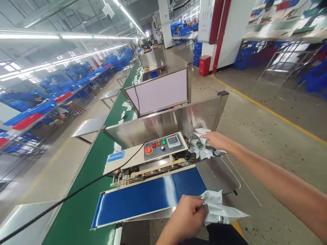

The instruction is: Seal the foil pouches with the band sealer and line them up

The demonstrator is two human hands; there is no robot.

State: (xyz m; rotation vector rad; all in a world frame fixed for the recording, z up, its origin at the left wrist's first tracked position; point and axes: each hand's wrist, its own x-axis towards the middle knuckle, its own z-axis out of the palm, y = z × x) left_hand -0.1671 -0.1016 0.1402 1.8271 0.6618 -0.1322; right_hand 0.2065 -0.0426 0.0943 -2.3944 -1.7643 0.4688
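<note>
My left hand [192,214] is closed on a crumpled white plastic bag [221,207] near the front edge of the sealing machine's blue belt [153,197]. Farther back, my right hand [216,140] reaches into a heap of similar white bags [201,149] lying at the right end of the machine. Its fingers are partly hidden among the bags, so whether they grip one is unclear. The bag sealing machine [148,153] has a cream housing, a red stop button, small coloured buttons and a lit red display.
A long green conveyor [84,190] runs along the left with small white packets on it. Behind the machine stand a steel panel [163,124] and a framed white board [158,92]. A black cable [76,189] crosses the front left. A red box [204,65] stands by a pillar.
</note>
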